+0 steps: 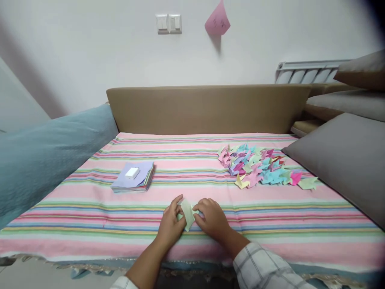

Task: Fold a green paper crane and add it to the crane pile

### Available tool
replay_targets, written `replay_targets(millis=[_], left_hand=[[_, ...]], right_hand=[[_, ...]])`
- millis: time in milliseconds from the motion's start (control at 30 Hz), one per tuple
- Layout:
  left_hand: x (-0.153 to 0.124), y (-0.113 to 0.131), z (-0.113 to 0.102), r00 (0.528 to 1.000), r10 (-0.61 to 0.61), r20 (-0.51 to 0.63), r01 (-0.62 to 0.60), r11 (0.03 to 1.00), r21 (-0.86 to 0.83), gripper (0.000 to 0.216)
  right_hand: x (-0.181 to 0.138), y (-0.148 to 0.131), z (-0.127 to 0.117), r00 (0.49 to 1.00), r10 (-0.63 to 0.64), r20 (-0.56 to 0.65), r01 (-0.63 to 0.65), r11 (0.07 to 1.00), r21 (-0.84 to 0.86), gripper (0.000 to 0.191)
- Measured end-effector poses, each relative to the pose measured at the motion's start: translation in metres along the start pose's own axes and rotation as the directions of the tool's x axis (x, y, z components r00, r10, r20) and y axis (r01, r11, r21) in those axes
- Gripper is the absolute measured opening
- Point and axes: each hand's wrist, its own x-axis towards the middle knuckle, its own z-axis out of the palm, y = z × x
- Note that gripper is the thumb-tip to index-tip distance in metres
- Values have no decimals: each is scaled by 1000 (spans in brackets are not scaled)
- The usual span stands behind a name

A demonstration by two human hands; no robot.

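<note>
Between my hands is a small piece of pale green folded paper [188, 213], a pointed diamond shape standing over the striped cloth near its front. My left hand [172, 222] grips its left side, thumb in front and fingers behind. From the right, my right hand [211, 218] pinches the paper's other edge between thumb and curled fingers. Parts of the paper are hidden behind the fingers. Ahead to the left lies a stack of coloured paper sheets [126, 182], purple on top, with a small white block [132, 173] resting on it.
Many folded paper figures [252, 173] in several colours lie grouped at the right on the striped cloth [186, 160]. A brown backboard [207, 110] closes off the far side. A blue cushion [57, 148] flanks the left and a grey cushion [337, 156] the right.
</note>
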Motion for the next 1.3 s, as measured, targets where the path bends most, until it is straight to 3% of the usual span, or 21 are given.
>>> replay_targets(millis=[300, 467, 633, 833, 900, 1067, 1300], left_hand=[[2, -12, -1, 995, -53, -90, 60, 995, 81, 58], [7, -22, -7, 997, -13, -74, 24, 988, 150, 54], [10, -33, -13, 994, -80, -81, 96, 971, 220, 48], [7, -20, -3, 984, -29, -174, 52, 990, 128, 48], [7, -15, -1, 990, -39, -139, 53, 994, 96, 52], [6, -10, 3, 981, -72, -180, 90, 992, 94, 55], [0, 4, 9, 993, -8, -120, 23, 992, 120, 59]], right_hand=[[6, 3, 3, 1000, 18, 19, -19, 999, 48, 12], [14, 9, 11, 1000, -29, -4, 29, 998, 55, 14], [21, 11, 14, 1000, -20, -13, 20, 999, 30, 15], [21, 2, 1, 999, 31, 38, -32, 999, 40, 13], [19, -1, -2, 997, 52, 53, -54, 998, 37, 13], [9, -3, -4, 999, 22, 28, -22, 999, -27, 12], [-5, -9, -5, 999, 26, 23, -22, 991, -135, 16]])
